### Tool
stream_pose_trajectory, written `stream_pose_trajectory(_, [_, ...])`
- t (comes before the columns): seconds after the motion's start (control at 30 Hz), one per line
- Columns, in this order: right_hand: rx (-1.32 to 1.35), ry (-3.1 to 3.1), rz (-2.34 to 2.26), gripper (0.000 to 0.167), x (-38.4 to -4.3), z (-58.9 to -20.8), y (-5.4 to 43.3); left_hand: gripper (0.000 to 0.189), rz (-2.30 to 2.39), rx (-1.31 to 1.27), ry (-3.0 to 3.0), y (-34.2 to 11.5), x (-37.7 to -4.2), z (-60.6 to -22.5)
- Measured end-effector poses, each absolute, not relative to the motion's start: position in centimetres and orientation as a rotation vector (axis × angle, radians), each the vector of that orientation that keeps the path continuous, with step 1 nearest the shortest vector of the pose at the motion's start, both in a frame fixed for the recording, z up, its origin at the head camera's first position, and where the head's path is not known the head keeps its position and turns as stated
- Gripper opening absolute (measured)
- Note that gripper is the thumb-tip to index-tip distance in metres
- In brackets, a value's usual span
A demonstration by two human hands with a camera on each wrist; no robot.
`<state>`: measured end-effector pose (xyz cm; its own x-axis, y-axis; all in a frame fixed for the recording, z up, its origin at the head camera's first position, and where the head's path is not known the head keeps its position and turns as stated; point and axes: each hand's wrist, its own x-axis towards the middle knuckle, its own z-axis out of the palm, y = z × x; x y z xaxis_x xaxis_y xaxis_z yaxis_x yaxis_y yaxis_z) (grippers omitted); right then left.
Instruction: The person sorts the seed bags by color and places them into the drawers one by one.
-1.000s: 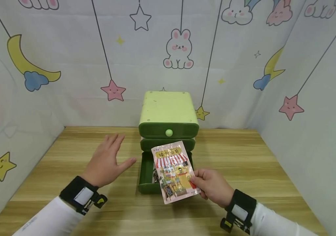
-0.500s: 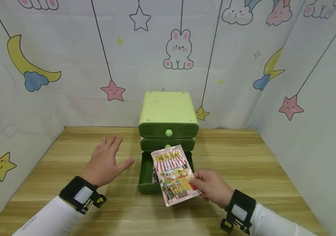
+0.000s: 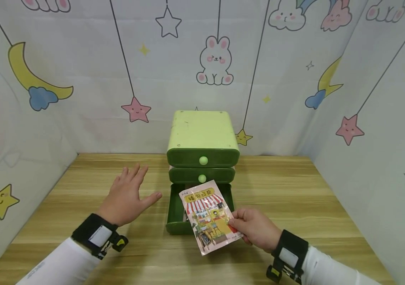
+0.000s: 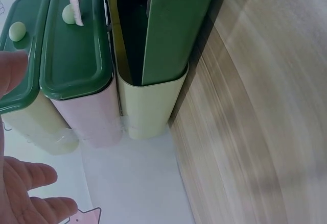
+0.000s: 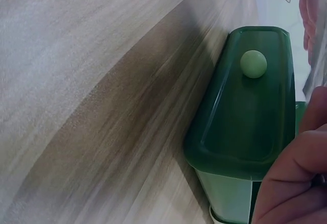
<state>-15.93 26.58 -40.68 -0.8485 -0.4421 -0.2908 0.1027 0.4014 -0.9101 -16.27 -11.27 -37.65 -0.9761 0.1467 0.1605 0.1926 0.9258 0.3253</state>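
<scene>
A pink illustrated packet [image 3: 209, 217], with a striped awning printed on it, is pinched at its lower right edge by my right hand [image 3: 257, 227]. It hangs tilted above the pulled-out bottom drawer [image 3: 175, 227] of a small green chest of drawers [image 3: 202, 128]. Part of that drawer's inside is hidden by the packet; a sliver of something inside shows at its left. My left hand [image 3: 127, 198] hovers left of the chest with fingers spread and thumb apart, touching nothing. In the left wrist view, the thumb and fingers [image 4: 30, 175] appear at the left edge.
The upper two drawers, top drawer [image 3: 184, 157] and middle drawer [image 3: 184, 175], are pushed in, each with a round pale knob. The chest stands on a wood-grain table [image 3: 277, 190]. Behind and beside it hangs a white printed curtain [image 3: 92, 130].
My right hand has lowered the packet slightly toward me and tilted it further left, baring the middle drawer's knob. My left hand has barely moved.
</scene>
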Motion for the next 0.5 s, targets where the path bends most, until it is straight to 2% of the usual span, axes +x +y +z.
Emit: stream_pose_trajectory(0.5, [-0.227,2.11,-1.529,0.035,-16.56,-40.48,26.17,0.1,-0.546,-0.242,-2.975,-11.22,-16.13,-37.54])
